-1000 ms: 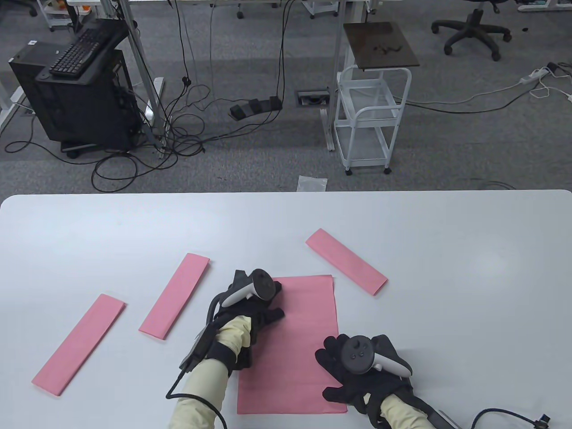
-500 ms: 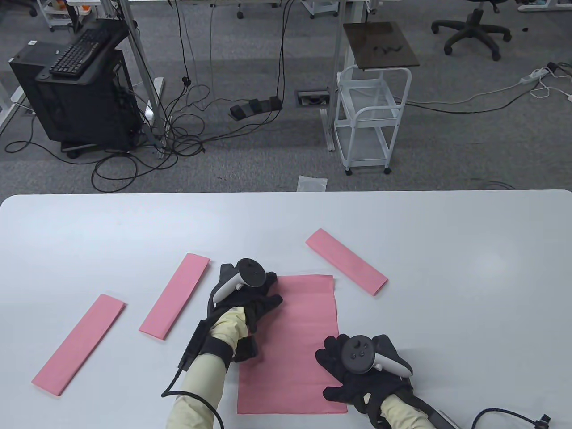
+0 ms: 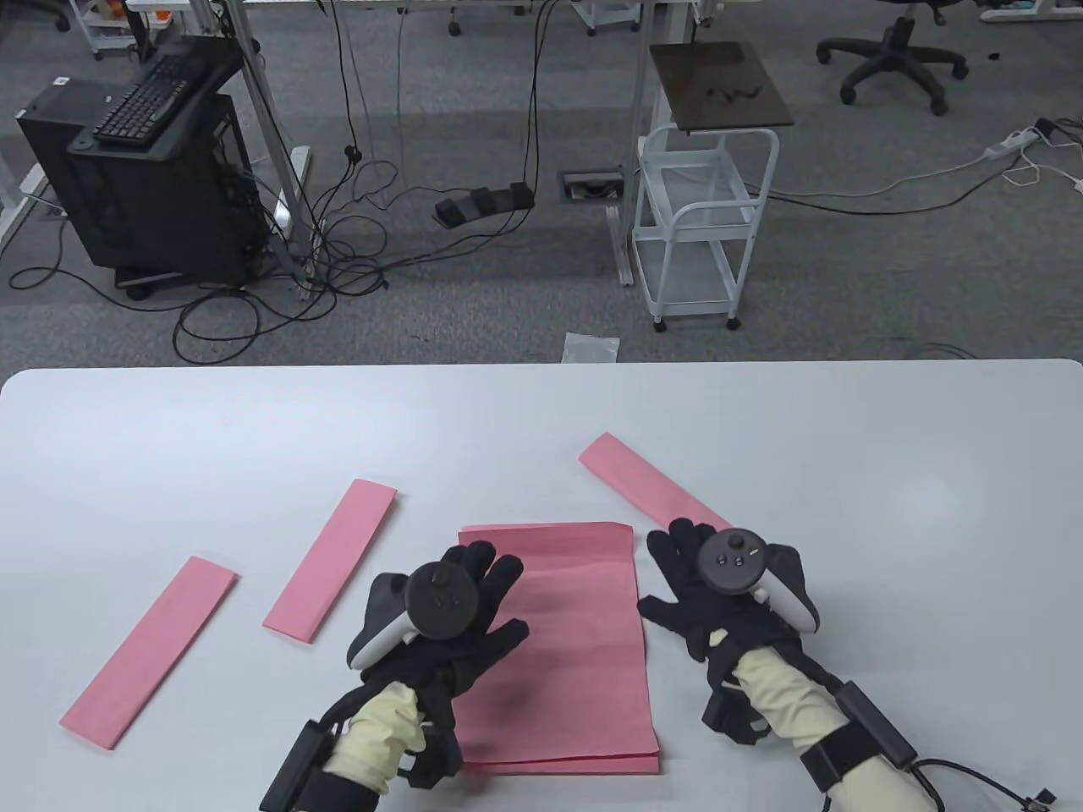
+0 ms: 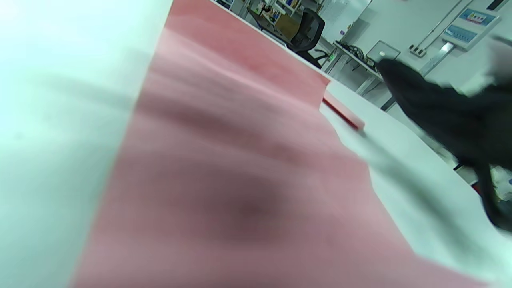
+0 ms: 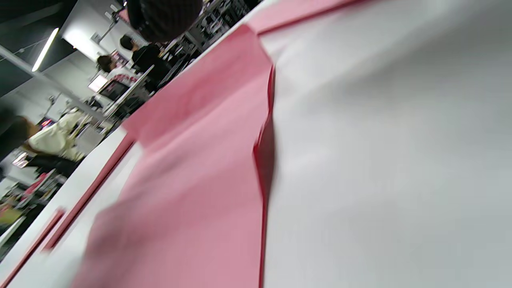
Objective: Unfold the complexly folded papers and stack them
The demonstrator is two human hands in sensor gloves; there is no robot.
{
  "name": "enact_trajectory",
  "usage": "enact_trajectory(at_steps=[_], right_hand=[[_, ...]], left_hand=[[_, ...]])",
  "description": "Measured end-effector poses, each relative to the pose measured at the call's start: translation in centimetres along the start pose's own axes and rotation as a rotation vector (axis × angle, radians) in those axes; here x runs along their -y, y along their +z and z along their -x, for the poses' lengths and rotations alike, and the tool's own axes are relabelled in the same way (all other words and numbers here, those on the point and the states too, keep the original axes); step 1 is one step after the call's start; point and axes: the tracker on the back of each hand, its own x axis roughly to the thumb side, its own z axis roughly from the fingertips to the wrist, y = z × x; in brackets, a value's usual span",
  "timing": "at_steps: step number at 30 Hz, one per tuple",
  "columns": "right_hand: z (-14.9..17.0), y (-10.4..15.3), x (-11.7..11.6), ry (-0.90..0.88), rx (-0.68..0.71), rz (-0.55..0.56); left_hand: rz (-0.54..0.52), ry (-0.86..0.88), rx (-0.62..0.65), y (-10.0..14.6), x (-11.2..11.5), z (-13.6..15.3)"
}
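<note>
Both hands have shifted: the left hand (image 3: pixel 448 605) now lies flat with fingers spread on the unfolded pink sheets (image 3: pixel 584 643), while the right hand (image 3: pixel 719 592) sits beside them, relaxed and holding nothing. On the white table (image 3: pixel 888 507) (grey-carpeted office behind) rest three folded pink strips (image 3: pixel 330 560), stack central.
</note>
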Motion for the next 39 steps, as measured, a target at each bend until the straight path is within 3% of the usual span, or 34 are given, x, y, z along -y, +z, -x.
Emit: enact_trajectory(at_steps=[6, 12, 16, 19, 22, 25, 29, 34, 39], right_hand=[[-1.7, -6.1, 2.8, 0.024, -0.155, 0.040], [-2.0, -11.4, 2.7, 0.046, -0.337, 0.011], [-1.2, -13.5, 1.9, 0.061, -0.445, -0.018], [-0.7, -14.2, 1.3, 0.108, -0.495, -0.043], [-0.5, -14.4, 1.7, 0.046, -0.489, -0.026], [-0.8, -14.4, 2.1, 0.137, -0.467, 0.017], [-1.1, -14.6, 2.2, 0.128, -0.438, 0.038], [-1.4, -14.2, 3.1, 0.191, -0.401, 0.164], [-2.0, -11.9, 5.8, 0.113, -0.306, 0.335]], left_hand=[[-0.038, -0.011, -0.029, 3.9, 2.6, 0.4], [-0.124, 0.049, -0.030, 4.1, 4.0, 0.9], [-0.110, 0.056, -0.031, 4.0, 4.2, 1.1], [-0.106, 0.043, -0.026, 3.9, 4.2, 1.1], [-0.079, 0.049, -0.023, 3.7, 4.6, 1.1], [-0.062, 0.056, -0.027, 3.6, 4.8, 1.2], [-0.076, 0.049, -0.030, 3.7, 4.7, 1.3], [-0.077, 0.052, -0.038, 3.8, 4.8, 1.4], [-0.071, 0.057, -0.036, 3.8, 4.8, 1.4]])
